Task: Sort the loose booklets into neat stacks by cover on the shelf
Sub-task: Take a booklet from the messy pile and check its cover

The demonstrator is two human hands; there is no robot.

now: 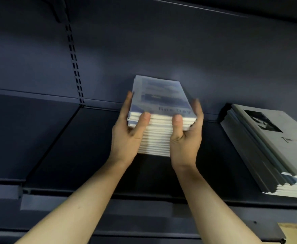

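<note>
**Squaring the blue stack between both hands**

Clamping the blue booklet stack point(159, 118) from either side: left hand point(128, 132) gripping its left edge, right hand point(186, 136) its right, thumbs on the near spines. Standing mid-shelf point(56, 147), long axis running near to far, well left of the grey stack point(267, 147).

Your view is dim overall; the dark shelf point(91, 147) and back panel point(161, 50) soak up most of the light. Light seems to come from above and behind you, with a soft pale sheen on the panel. The blue-cover stack point(159, 110) is motion-blurred, its cover text smeared. Your right hand point(186, 136) has blurred fingertips; your left hand point(128, 131) is sharper. The grey stack point(267, 147) looks soft. Wide-angle distortion bends the shelf edges and upright. A deep shadow sits under the stacks.
</note>
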